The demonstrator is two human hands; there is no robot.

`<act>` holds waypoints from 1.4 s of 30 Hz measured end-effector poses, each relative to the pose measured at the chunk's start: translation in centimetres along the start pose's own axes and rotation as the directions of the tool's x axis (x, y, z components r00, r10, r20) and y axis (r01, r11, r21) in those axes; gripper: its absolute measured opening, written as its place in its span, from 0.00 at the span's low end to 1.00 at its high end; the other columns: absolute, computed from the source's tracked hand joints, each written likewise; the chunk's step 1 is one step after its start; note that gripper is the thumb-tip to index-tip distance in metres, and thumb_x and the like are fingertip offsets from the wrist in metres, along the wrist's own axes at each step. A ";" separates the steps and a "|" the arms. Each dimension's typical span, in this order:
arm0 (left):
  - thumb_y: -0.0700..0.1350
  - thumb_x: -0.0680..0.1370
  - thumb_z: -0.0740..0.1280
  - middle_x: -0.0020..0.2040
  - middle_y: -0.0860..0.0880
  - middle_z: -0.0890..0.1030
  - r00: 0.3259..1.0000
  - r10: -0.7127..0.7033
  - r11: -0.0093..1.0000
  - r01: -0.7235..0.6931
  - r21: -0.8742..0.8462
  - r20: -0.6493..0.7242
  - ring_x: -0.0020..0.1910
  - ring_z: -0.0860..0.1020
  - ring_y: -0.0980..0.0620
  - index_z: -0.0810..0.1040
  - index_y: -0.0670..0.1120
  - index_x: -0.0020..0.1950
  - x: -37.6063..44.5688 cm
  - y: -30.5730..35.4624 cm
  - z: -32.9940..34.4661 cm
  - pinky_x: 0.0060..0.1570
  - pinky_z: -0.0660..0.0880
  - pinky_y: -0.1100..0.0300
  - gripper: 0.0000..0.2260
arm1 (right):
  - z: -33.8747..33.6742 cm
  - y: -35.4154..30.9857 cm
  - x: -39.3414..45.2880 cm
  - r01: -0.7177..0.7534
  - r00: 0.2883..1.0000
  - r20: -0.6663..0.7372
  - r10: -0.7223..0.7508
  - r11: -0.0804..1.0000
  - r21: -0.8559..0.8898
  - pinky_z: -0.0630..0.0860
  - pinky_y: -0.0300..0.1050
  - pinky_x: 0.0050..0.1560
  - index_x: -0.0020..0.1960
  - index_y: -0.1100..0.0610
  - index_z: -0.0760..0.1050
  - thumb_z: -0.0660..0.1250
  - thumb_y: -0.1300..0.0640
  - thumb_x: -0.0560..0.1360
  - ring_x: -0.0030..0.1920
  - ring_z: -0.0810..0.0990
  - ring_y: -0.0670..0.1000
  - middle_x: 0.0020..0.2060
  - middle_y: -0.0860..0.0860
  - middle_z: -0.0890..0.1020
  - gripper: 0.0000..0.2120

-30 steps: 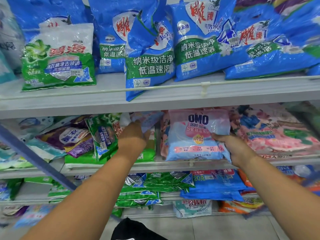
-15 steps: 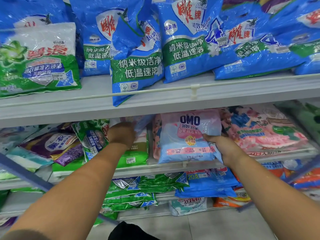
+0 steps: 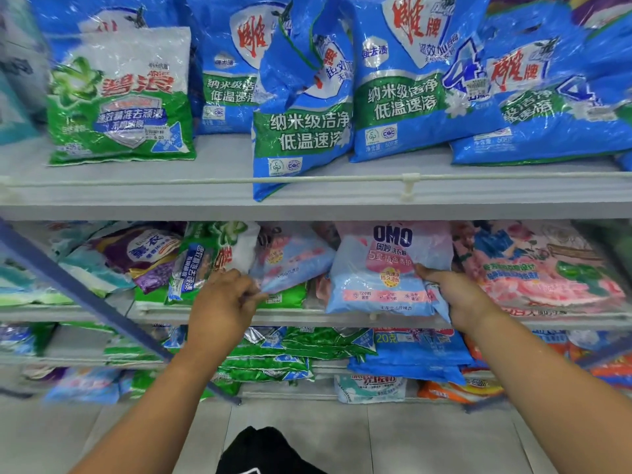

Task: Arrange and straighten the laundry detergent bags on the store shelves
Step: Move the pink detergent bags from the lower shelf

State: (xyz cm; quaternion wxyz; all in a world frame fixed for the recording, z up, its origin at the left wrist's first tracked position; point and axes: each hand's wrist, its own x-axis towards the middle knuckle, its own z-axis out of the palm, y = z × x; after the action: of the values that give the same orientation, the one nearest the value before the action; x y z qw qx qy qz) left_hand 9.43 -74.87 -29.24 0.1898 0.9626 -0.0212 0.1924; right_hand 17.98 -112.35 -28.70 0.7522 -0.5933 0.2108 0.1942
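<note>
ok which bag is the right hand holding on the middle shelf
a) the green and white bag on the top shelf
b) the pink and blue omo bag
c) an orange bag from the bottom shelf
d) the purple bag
b: the right hand grips the lower right edge of the upright pink and blue OMO bag on the middle shelf, while the left hand pinches a second pink and blue bag beside it.

Upper part of the frame: five blue detergent bags [image 3: 403, 80] and one green-and-white bag [image 3: 119, 97]; middle right, one OMO bag [image 3: 386, 268]; two hands [image 3: 222, 302] below.
</note>
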 end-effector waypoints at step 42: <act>0.55 0.80 0.65 0.63 0.37 0.82 0.456 -0.313 -0.654 0.532 -0.537 0.833 0.57 0.84 0.42 0.77 0.39 0.67 -4.9 -0.6 -2.2 0.56 0.81 0.45 0.23 | 1.4 -3.4 -6.1 0.013 0.989 -0.144 -0.026 0.996 -0.091 0.82 0.57 0.50 0.53 0.55 0.77 0.69 0.65 0.77 0.47 0.86 0.58 0.49 0.58 0.86 0.07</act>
State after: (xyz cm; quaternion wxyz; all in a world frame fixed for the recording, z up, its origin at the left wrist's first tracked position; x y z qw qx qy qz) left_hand 4.22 -73.64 -29.45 0.8961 0.2771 0.3303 -0.1056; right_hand 14.88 -112.01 -22.36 0.7094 -0.6410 0.2501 0.1527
